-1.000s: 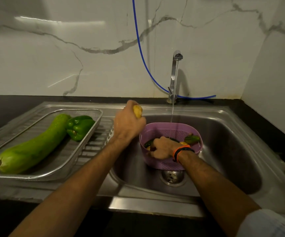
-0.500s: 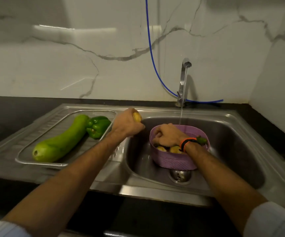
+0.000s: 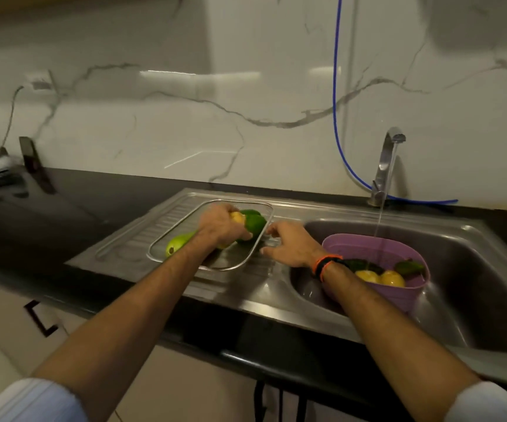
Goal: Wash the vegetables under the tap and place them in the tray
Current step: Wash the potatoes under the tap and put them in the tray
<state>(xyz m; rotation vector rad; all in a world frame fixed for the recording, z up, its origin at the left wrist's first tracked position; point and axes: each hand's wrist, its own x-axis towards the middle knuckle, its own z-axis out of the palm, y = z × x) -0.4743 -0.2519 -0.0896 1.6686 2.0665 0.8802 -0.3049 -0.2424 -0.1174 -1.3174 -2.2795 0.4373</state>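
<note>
From the head camera, the left hand (image 3: pixel 220 225) is clenched around a small, smooth yellow vegetable (image 3: pixel 237 217), held over the wire-rimmed steel tray (image 3: pixel 247 254) on the ribbed drainboard. In the tray lie a long pale-green bottle gourd (image 3: pixel 176 243) and a glossy green capsicum (image 3: pixel 253 222). The right hand (image 3: pixel 292 246) hovers beside the tray's rim, fingers spread and grasping nothing. In the steel sink (image 3: pixel 474 300), a perforated purple plastic basket (image 3: pixel 352 246) holds round yellow vegetables (image 3: pixel 380 278) under the running tap (image 3: pixel 386 159).
</note>
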